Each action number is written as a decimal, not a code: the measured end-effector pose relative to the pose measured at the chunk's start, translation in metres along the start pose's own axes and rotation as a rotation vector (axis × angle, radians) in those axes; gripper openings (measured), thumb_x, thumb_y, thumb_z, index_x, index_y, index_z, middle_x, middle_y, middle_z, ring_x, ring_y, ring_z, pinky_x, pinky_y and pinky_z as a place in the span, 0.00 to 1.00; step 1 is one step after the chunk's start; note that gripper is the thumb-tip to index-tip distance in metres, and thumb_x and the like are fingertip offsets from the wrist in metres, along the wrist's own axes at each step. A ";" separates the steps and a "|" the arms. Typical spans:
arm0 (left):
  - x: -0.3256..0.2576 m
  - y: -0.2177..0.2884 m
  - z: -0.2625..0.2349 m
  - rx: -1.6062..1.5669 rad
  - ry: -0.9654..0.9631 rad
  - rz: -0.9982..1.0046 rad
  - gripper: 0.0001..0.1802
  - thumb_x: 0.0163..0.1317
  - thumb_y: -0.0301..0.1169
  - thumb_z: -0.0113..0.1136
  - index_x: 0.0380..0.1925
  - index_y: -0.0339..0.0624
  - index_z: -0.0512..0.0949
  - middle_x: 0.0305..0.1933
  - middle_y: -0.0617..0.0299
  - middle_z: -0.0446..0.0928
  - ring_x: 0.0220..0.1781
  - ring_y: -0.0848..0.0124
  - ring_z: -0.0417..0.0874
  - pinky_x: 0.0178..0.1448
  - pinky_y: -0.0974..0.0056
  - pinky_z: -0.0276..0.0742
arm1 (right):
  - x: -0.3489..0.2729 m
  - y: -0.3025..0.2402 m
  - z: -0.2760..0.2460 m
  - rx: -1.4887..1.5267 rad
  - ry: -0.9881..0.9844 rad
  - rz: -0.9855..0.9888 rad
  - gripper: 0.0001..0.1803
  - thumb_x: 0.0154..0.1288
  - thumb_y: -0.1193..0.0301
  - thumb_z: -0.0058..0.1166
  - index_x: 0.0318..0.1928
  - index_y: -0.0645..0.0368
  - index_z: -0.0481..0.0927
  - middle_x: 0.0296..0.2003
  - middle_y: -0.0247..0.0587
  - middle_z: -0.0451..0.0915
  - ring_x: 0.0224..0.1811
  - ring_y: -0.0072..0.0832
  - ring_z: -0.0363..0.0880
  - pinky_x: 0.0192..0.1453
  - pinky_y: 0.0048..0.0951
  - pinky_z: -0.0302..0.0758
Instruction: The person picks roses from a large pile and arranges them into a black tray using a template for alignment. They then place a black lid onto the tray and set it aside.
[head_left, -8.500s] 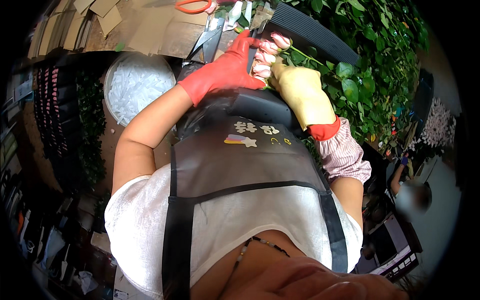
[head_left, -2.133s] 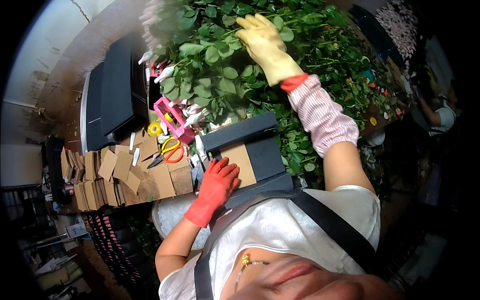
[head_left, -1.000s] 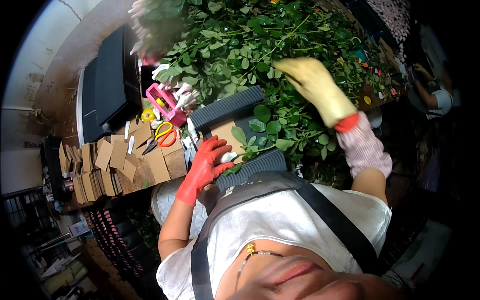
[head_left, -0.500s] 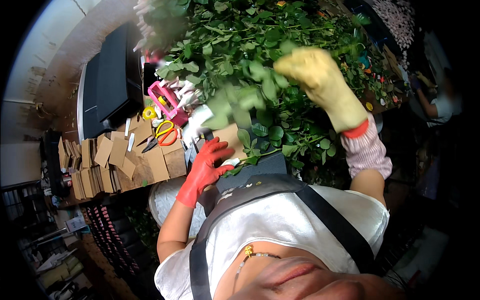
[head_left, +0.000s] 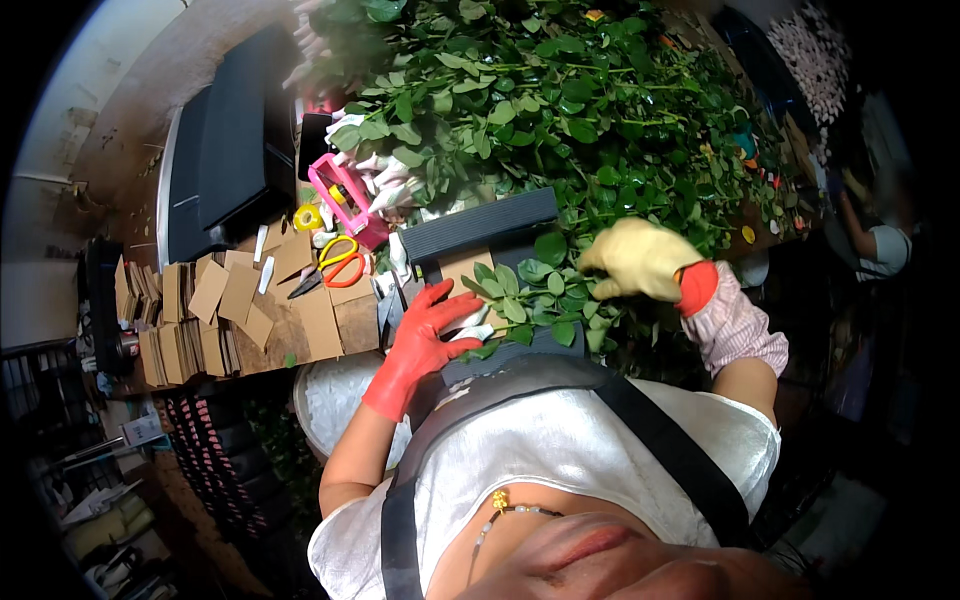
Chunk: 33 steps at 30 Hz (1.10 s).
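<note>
Here lie the leafy stems (head_left: pixel 552 292), inside the dark ribbed trough (head_left: pixel 480 224), their white-wrapped heads (head_left: pixel 474 329) to the left and foliage trailing out over the right end. A cardboard sheet (head_left: pixel 466 268) shows beneath and beyond them, probably there as a backing. The left hand (head_left: pixel 424 345), in red, sits at the head end, thumb and fingers spread with the wrapped heads in the gap; that looks like a stop, keeping the tips level. Over on the other side, the right hand (head_left: pixel 642 262), in yellow, has its fingers curled down among the leaves; whether they actually pinch a stem I can't tell, since the foliage blurs into the glove.

The trough's two raised walls run along the far and near sides, seemingly to keep the stems parallel, and the near one sits right against the apron (head_left: pixel 530 376), so there's little room that way. Beyond the far wall, a big heap of foliage (head_left: pixel 600 120) crowds in. The freer space is above the trough, and out to the right past the yellow glove.

To the left, red-and-yellow-handled cutters (head_left: pixel 338 264), a pink dispenser (head_left: pixel 346 205) and a yellow tape roll (head_left: pixel 307 218) sit near, with cardboard pieces (head_left: pixel 238 292) reaching the wooden table's (head_left: pixel 356 327) front edge; just below it, a white tub (head_left: pixel 345 390).
</note>
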<state>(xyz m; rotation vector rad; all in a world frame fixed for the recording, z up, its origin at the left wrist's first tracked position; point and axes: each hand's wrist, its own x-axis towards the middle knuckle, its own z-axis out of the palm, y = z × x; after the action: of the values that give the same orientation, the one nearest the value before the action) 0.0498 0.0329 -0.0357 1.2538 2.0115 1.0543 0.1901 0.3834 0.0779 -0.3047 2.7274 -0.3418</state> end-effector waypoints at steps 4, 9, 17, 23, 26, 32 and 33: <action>0.001 0.014 -0.009 0.044 -0.029 -0.077 0.35 0.51 0.42 0.82 0.62 0.55 0.85 0.69 0.62 0.81 0.79 0.50 0.67 0.81 0.46 0.63 | 0.093 0.040 -0.061 -0.148 0.531 0.146 0.12 0.75 0.62 0.55 0.43 0.55 0.86 0.34 0.48 0.86 0.37 0.48 0.86 0.42 0.49 0.82; 0.012 0.008 0.000 0.084 0.117 0.049 0.14 0.63 0.37 0.73 0.48 0.51 0.90 0.54 0.63 0.89 0.64 0.48 0.81 0.71 0.48 0.72 | 0.212 0.120 -0.064 -0.553 0.653 0.463 0.24 0.67 0.67 0.61 0.64 0.45 0.82 0.58 0.38 0.84 0.64 0.36 0.81 0.70 0.40 0.74; 0.016 0.010 0.003 0.173 0.222 0.213 0.14 0.57 0.29 0.76 0.44 0.43 0.90 0.47 0.56 0.88 0.50 0.56 0.87 0.56 0.54 0.82 | 0.181 0.101 -0.095 -0.463 0.641 0.281 0.13 0.57 0.79 0.59 0.42 0.50 0.87 0.43 0.42 0.87 0.42 0.43 0.89 0.46 0.44 0.85; 0.014 0.009 0.011 -0.078 0.158 0.023 0.13 0.61 0.23 0.73 0.46 0.40 0.89 0.47 0.55 0.86 0.50 0.61 0.86 0.54 0.61 0.82 | 0.013 0.161 -0.084 -0.130 1.151 0.185 0.16 0.63 0.83 0.57 0.51 0.61 0.85 0.49 0.49 0.88 0.53 0.45 0.87 0.58 0.40 0.83; 0.006 -0.001 0.009 -0.252 0.113 -0.077 0.18 0.62 0.22 0.74 0.53 0.41 0.87 0.50 0.58 0.85 0.50 0.68 0.85 0.54 0.64 0.81 | -0.025 0.081 -0.081 0.032 1.088 0.126 0.17 0.61 0.87 0.59 0.50 0.63 0.84 0.49 0.49 0.88 0.53 0.44 0.87 0.58 0.40 0.84; 0.015 0.006 0.010 -0.610 0.250 -0.112 0.55 0.52 0.21 0.81 0.80 0.54 0.63 0.62 0.61 0.80 0.48 0.79 0.77 0.51 0.72 0.77 | -0.071 0.051 0.008 0.144 0.724 0.112 0.13 0.60 0.83 0.64 0.45 0.57 0.85 0.41 0.47 0.88 0.44 0.48 0.88 0.49 0.40 0.85; 0.015 0.004 0.010 -0.553 0.226 -0.164 0.59 0.51 0.19 0.81 0.82 0.56 0.59 0.66 0.60 0.77 0.46 0.79 0.76 0.52 0.73 0.76 | -0.074 0.049 0.022 0.069 0.667 0.171 0.11 0.60 0.79 0.65 0.43 0.55 0.86 0.38 0.47 0.87 0.41 0.49 0.87 0.45 0.43 0.84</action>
<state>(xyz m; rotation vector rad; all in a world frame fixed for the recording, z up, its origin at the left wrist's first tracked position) 0.0527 0.0507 -0.0385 0.6949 1.7558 1.5821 0.2577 0.4444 0.0699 0.0865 3.3465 -0.5709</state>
